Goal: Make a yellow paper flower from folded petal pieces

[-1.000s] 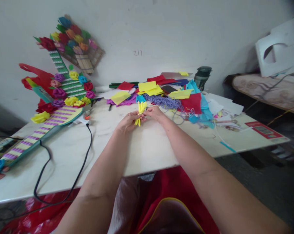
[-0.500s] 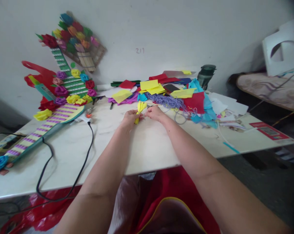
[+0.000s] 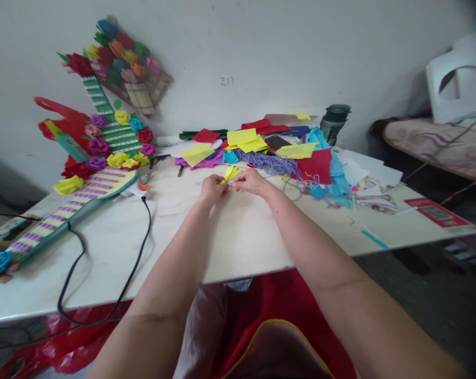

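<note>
My left hand (image 3: 213, 188) is closed, its fingertips pinching a yellow crepe-paper flower (image 3: 232, 172) by its lower end. The petals point up and away from me. Close against it, my right hand (image 3: 250, 181) is also closed, with thumb and forefinger pinched at the flower's base. A thin dark strand of yarn crosses the base between the two hands, and its ends are too fine to follow. Both hands are just above the table, in front of a tangled heap of purple yarn (image 3: 267, 162). Part of the flower is hidden by my fingers.
Yellow paper pieces (image 3: 243, 139), red paper (image 3: 315, 167) and blue paper (image 3: 339, 181) lie behind the hands. A dark green bottle (image 3: 334, 123) stands at the back. Left are a flower-decorated striped board (image 3: 85, 197), a power strip (image 3: 137, 190) and a black cord (image 3: 146, 239).
My right hand has moved slightly left, up against the flower. The flower has tilted away from me, and its lower tail is now hidden behind my fingers.
</note>
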### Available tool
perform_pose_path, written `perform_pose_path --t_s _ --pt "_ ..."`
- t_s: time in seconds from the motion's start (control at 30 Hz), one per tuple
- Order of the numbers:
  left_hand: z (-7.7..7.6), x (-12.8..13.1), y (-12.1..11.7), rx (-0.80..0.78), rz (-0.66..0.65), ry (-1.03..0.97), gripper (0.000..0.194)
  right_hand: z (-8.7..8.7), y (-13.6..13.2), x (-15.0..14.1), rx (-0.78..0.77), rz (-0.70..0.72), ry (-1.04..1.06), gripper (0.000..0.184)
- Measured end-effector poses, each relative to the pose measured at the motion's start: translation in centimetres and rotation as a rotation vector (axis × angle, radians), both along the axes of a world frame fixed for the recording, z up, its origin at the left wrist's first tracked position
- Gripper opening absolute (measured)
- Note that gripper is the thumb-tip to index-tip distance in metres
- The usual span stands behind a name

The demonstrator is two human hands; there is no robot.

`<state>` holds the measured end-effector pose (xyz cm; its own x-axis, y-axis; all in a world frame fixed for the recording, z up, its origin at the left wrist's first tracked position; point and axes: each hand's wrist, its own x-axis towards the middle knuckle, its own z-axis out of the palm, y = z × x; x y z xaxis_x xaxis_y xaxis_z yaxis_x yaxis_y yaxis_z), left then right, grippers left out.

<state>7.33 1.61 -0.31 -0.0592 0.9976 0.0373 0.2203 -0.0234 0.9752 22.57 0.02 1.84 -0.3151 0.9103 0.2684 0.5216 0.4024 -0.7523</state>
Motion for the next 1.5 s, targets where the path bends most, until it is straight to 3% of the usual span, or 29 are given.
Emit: perform_pose_path --t_s 0.17,0.37,0.53,0.67,0.83,0.93,1.07,1.27,1.5 --pt "0.7 0.2 -0.7 0.188 -0.033 0.344 0.016 0.4 0.1 -0.1 0.112 -0.057 -0.17 0.014" --pt "1.1 0.7 -1.2 0.271 -0.168 0.423 0.02 1.5 -0.4 -0.2 0.244 -0.146 -0.399 0.017" --pt "1.4 0.6 -1.2 0.21 -0.275 0.435 0.022 1.8 0.0 0.3 0.272 -0.129 -0.429 0.015" --pt "1.8 0.1 -1.9 0.065 -0.508 0.355 0.02 2.1 0.2 1.6 0.133 -0.029 -0.288 0.009" --pt "2.4 0.0 -3.1 -0.083 -0.719 0.076 0.023 1.4 0.1 3.7 -0.263 0.098 0.039 0.008" --pt "2.3 0.4 -3.1 -0.074 -0.683 -0.092 0.023 0.6 0.4 4.1 -0.409 0.178 0.215 0.004" --pt "1.5 0.9 -2.5 -0.056 -0.502 -0.35 0.026 0.0 0.7 3.2 -0.408 0.162 0.384 0.002" --pt "0.7 1.0 -1.8 -0.071 -0.413 -0.533 0.02 -0.6 0.9 1.4 -0.396 0.096 0.366 0.01" --pt "0.5 1.2 -1.7 -0.19 -0.335 -0.648 0.006 -1.2 1.4 1.1 -0.267 0.031 0.378 0.02"
